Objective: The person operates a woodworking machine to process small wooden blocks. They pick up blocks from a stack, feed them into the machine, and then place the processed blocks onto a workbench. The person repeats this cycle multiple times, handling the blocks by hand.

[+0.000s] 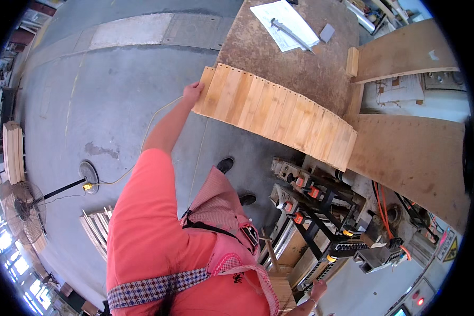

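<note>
My left hand (193, 94) is closed on the edge of a wooden slat (207, 84) at the left end of a row, the thumb and fingers at its outer side. That slat sits slightly askew beside the others. The row of light wooden slats (279, 113) lies side by side along the near edge of a brown worktable (313, 68), each with a small dark hole near its far end. Down at the lower right, my right hand (318, 290) is beside a machine frame and some stacked boards (282, 292). Its fingers are too small to make out.
On the table lie a caliper (292, 36), a paper sheet (271, 21) and a small grey block (327, 33). A machine with orange-and-black clamps (313, 192) stands below the table. To the left are a standing fan (23, 210), its cable across the floor, and bundled wood strips (96, 226).
</note>
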A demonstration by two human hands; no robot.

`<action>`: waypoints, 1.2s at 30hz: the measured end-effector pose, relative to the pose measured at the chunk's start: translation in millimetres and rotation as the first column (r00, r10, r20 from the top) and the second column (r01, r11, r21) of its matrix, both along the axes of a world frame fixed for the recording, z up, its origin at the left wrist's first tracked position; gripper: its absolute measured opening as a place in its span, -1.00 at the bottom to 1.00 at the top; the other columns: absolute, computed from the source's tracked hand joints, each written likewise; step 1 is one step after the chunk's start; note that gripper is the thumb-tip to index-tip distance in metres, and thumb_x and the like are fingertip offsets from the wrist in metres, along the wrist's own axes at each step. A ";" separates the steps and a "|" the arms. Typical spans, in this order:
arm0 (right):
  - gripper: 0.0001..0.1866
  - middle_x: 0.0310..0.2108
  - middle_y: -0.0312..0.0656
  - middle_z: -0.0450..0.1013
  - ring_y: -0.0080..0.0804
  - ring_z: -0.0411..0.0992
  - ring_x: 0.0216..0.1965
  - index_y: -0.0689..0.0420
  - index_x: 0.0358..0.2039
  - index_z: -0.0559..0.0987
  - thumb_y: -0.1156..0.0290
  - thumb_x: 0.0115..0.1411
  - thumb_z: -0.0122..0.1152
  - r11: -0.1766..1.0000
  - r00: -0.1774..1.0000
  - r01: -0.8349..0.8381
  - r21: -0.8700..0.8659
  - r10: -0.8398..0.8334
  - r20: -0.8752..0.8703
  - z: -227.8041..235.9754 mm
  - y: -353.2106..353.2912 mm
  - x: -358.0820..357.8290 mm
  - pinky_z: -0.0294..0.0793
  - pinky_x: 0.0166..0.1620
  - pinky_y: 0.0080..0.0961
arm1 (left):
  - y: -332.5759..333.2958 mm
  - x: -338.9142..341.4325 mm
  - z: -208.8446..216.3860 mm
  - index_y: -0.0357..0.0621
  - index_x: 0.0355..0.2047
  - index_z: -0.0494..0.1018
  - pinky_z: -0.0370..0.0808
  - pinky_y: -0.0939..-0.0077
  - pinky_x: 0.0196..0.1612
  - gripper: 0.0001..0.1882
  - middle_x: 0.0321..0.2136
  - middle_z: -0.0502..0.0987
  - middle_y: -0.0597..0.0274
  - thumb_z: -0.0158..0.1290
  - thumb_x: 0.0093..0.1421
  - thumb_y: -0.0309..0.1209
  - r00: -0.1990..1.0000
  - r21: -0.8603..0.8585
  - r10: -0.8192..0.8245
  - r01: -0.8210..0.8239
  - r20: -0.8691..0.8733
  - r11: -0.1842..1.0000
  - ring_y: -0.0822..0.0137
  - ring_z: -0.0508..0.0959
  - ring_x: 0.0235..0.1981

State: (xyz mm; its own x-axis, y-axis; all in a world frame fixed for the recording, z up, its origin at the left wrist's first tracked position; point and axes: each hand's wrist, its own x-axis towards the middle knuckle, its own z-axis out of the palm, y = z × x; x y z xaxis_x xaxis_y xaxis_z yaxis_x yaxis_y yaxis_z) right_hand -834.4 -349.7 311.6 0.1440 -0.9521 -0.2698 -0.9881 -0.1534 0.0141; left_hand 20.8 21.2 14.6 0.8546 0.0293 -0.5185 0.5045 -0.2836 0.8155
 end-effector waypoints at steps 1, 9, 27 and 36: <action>-0.75 -0.57 0.00 0.47 -0.13 0.43 -0.52 0.26 -0.55 0.53 0.38 -0.26 0.31 1.000 0.999 -0.022 0.007 0.022 -0.031 0.2 5.6 2.3 0.39 -0.41 -0.27 | -0.5 1.1 1.2 -0.16 -0.08 0.46 0.44 0.59 -0.35 -0.63 -0.33 0.55 0.36 0.10 0.13 -0.29 1.000 -0.055 0.002 -0.003 -0.017 0.998 0.53 0.47 -0.45; -0.79 -0.53 -0.13 0.47 -0.11 0.41 -0.46 0.13 -0.50 0.55 0.27 -0.12 0.22 0.886 0.850 -0.461 0.055 0.458 -0.260 -22.8 25.0 -20.8 0.41 -0.35 -0.25 | 1.6 12.3 -30.1 -0.13 -0.20 0.53 0.42 0.59 -0.35 -0.66 -0.41 0.55 0.38 0.13 0.07 -0.21 1.000 -0.035 0.014 -0.014 0.007 0.999 0.54 0.47 -0.42; -0.68 -0.38 0.00 0.50 -0.06 0.47 -0.27 0.06 -0.34 0.60 0.14 -0.06 0.17 0.718 0.738 0.669 -0.192 -0.673 0.050 8.8 233.4 -48.7 0.44 -0.16 -0.26 | 42.0 26.3 -32.0 -0.17 0.14 0.17 0.13 0.36 0.16 -0.53 0.16 0.15 0.12 -0.23 0.23 -0.29 0.225 0.541 -0.516 0.062 -0.826 -0.839 0.26 0.09 0.21; -0.81 -0.53 -0.19 0.54 -0.31 0.52 -0.46 0.02 -0.45 0.64 0.23 -0.07 0.23 0.434 0.428 0.900 -0.027 -0.873 0.232 -112.6 404.7 -38.9 0.49 -0.32 -0.43 | 64.6 -148.6 23.8 -0.04 -0.22 0.48 0.37 0.51 -0.29 -0.77 -0.25 0.44 0.26 -0.07 0.15 -0.32 0.387 0.743 -0.859 0.669 -0.337 0.010 0.35 0.42 -0.27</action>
